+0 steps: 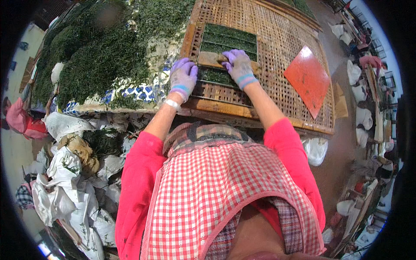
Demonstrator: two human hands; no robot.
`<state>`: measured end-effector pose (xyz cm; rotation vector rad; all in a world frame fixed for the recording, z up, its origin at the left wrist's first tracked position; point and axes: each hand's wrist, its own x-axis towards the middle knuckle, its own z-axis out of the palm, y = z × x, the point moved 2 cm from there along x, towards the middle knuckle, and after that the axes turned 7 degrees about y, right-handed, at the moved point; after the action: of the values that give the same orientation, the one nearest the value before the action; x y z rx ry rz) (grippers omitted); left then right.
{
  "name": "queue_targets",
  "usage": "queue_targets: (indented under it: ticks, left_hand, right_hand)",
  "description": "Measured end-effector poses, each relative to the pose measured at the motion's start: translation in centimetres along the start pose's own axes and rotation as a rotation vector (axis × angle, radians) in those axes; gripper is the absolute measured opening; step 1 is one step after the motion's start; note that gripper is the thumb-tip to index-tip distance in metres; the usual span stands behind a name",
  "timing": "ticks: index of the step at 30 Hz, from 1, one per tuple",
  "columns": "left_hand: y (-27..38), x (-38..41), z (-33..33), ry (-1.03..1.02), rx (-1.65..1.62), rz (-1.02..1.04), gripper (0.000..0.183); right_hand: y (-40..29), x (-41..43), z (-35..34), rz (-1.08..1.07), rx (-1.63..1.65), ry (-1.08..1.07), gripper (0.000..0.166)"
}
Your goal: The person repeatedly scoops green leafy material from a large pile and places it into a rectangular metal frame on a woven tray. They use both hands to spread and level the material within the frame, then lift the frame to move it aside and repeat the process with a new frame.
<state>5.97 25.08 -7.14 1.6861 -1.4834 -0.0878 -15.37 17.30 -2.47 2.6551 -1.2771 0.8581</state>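
A rectangular thin-rimmed frame (230, 36) lies on a woven bamboo tray (273, 42), with dark green chopped plant matter (213, 74) packed flat in its strips. Across it lies a wooden bar (208, 59). My right hand (240, 67), in a purple and grey work glove, grips this bar from above near its middle. My left hand (184, 77), gloved alike, rests at the frame's left edge by the tray's wooden rim; its fingertips are curled down, and whether they hold the edge cannot be seen. The frame's nearest strip shows bare weave beneath.
A large green plant heap (107, 48) covers the patterned table surface (139, 92) at left. An orange-red square sheet (307, 81) lies on the tray's right. White sacks (70, 182) crowd the lower left. A plastic bag (315, 151) hangs below the tray. A person in pink (24, 118) is far left.
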Motion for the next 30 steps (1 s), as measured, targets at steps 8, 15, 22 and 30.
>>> queue_targets:
  ticks: [8,15,22,30]
  left_hand:
    - [0.7,2.1,1.7,-0.249,0.004,-0.023,0.03]
    - [1.6,2.4,2.9,-0.318,0.16,0.047,0.026]
    - [1.8,-0.6,-1.9,-0.205,0.025,0.127,0.047]
    - [-22.4,-4.0,-20.8,0.072,0.565,-0.505,0.099]
  right_hand:
    - [-2.0,-2.8,-0.9,0.144,-0.001,-0.364,0.036]
    - [0.3,-6.0,2.8,-0.004,0.164,-0.003,0.036]
    - [-0.2,-3.5,0.3,0.11,0.317,-0.149,0.036]
    - [-10.6,6.0,3.9,0.025,0.525,-0.267,0.038]
